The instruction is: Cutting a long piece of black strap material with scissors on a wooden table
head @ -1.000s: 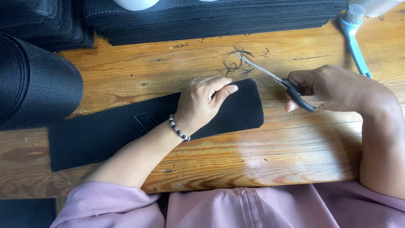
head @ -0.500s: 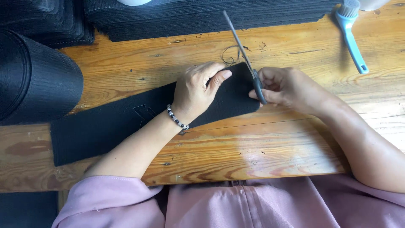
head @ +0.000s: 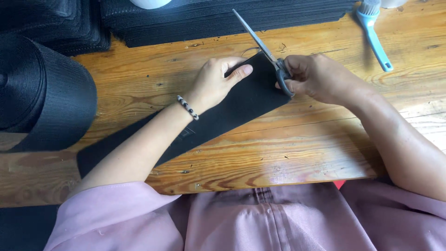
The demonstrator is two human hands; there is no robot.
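Sitting at the far left of the wooden table (head: 302, 153), a big roll of black ribbed fabric (head: 42, 93) lies on its side, with flat stacks of the same dark material (head: 223, 18) lined along the back edge. Just right of the roll, a long black fabric strip (head: 232, 111) runs slantwise across the boards, its near end low on the left and its far end raised toward the middle of the table. The left hand (head: 216, 83), with a black-and-white bead bracelet (head: 187, 107) on its wrist, presses flat on the strip's far end, fingers spread narrow and thumb stretched toward the right. Right beside it, the right hand (head: 316, 79) is closed through the dark handles of a pair of scissors (head: 265, 49), whose silver blades point up and to the left, crossing the strip's top corner; the blades look nearly together. A few loose threads (head: 251, 50) lie on the wood by that corner. Farther right, near the table's back edge, a light blue brush (head: 374, 32) with white bristles lies well apart from both hands. A pink garment (head: 260, 218) fills the bottom of the view.
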